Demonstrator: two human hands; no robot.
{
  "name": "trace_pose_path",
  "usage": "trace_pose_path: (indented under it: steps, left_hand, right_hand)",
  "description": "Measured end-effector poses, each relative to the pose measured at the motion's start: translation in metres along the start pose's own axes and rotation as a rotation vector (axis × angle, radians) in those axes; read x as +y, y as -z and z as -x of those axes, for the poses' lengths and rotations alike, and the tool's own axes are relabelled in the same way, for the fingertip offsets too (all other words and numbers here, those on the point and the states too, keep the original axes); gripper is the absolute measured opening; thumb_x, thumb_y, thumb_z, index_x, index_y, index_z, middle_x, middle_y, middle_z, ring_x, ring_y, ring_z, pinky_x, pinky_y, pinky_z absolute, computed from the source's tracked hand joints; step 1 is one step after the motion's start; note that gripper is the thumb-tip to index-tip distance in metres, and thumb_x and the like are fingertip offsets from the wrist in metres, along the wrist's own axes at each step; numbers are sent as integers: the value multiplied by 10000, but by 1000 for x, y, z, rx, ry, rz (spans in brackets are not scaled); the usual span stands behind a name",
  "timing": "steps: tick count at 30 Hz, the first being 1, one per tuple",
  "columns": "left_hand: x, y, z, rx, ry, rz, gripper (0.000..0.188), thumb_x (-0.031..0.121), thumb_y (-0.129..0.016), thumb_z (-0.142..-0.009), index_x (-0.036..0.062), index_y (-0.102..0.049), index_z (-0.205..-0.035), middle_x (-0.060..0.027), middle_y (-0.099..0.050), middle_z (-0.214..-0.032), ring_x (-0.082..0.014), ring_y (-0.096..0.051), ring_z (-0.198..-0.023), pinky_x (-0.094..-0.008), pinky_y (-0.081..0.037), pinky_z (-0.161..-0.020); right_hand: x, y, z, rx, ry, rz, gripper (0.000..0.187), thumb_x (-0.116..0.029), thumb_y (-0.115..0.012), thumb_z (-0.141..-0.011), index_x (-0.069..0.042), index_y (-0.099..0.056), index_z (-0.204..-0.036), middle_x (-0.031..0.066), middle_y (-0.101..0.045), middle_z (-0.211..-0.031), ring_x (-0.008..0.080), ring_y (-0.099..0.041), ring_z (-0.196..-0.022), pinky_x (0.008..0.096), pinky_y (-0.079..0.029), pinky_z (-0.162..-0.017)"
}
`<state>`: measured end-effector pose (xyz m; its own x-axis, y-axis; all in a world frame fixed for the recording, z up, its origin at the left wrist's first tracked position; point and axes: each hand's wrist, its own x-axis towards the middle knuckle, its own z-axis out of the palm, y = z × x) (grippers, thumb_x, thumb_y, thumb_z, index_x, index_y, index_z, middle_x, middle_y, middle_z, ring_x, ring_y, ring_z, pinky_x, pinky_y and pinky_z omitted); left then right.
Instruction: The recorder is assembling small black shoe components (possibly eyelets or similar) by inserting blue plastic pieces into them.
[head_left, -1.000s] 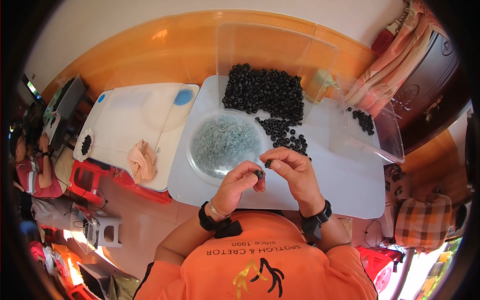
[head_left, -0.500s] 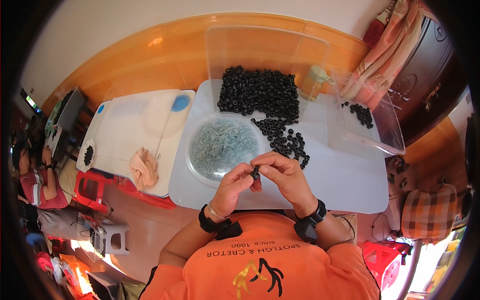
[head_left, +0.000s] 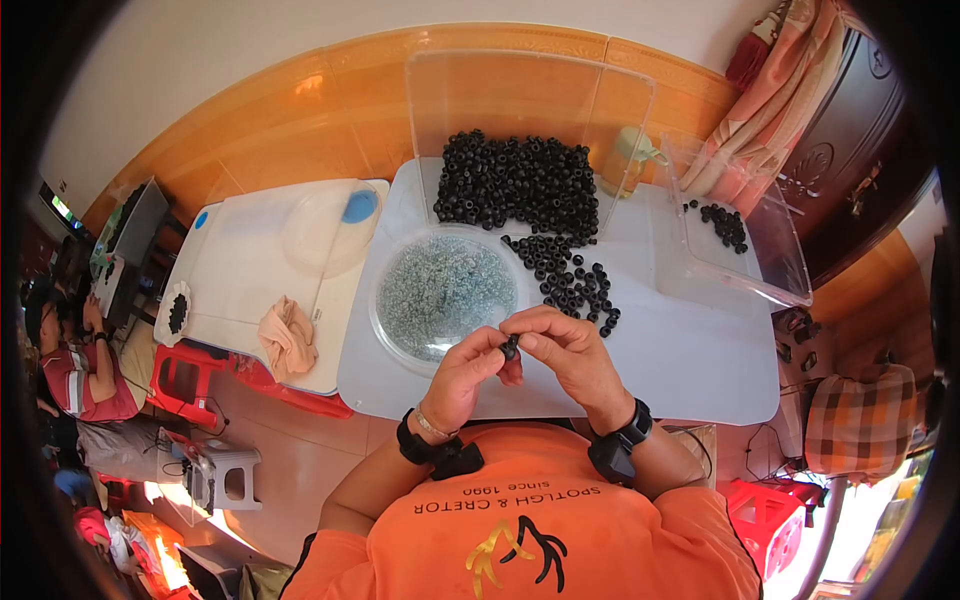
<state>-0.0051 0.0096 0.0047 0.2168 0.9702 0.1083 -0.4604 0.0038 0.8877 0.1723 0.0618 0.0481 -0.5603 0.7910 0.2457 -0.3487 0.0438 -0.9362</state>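
Note:
Close in front of my chest, both hands meet over a small black plastic part (head_left: 510, 347). My left hand (head_left: 460, 378) is closed on it with thumb and fingers. From the other side, my right hand (head_left: 575, 366) pinches the same part at its top. The fingers cover much of it. Just beyond my left hand is a round clear tray (head_left: 378, 318) full of tiny translucent bluish pieces (head_left: 445, 290). Loose black parts (head_left: 575, 288), rounded and some with a hole, are scattered beyond my hands on the pale table (head_left: 690, 350).
A large clear bin (head_left: 530, 90) holds a heap of black parts. At the right stands another clear bin (head_left: 785, 265) with a few. A mug (head_left: 625, 165) is between them. Leftward, a second table carries a cloth (head_left: 287, 337). A person (head_left: 95, 375) sits at far left.

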Motion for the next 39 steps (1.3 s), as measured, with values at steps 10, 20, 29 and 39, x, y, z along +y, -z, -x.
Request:
trace_pose_path:
  steps: [10,20,29,39]
  left_hand:
    - [-2,0,-1,-6,6,-1,304,304,-565,-997,23,-595,-1108,-62,-647,-914,-156,-615,-845,-299,-469,-798]
    - [-2,-1,-2,10,72,98,265,274,-521,-1014,27,-591,-1080,-59,-641,-916,-163,-624,-847,-297,-469,-798]
    - [-2,-8,-2,80,96,108,283,282,-485,-1020,23,-588,-1066,-60,-634,-901,-157,-608,-833,-292,-460,-795]
    - [-5,-11,-4,200,117,192,262,251,-475,-1020,21,-589,-1069,-41,-624,-906,-140,-594,-837,-296,-462,-797]
  right_hand:
    - [9,4,4,21,-58,-64,178,-62,-610,-986,-11,-710,-1125,71,-667,-1119,146,-626,-976,296,-499,-895]
    - [22,4,7,93,76,171,171,-77,-611,-988,-15,-703,-1119,87,-662,-1102,159,-633,-915,294,-523,-816]
    - [31,4,10,150,86,295,177,-84,-634,-966,-24,-718,-1110,93,-688,-1055,181,-627,-988,314,-505,-872]
    - [35,-4,12,203,285,669,315,-67,-722,-873,-21,-691,-1184,168,-708,-1125,290,-688,-1010,342,-544,-874]
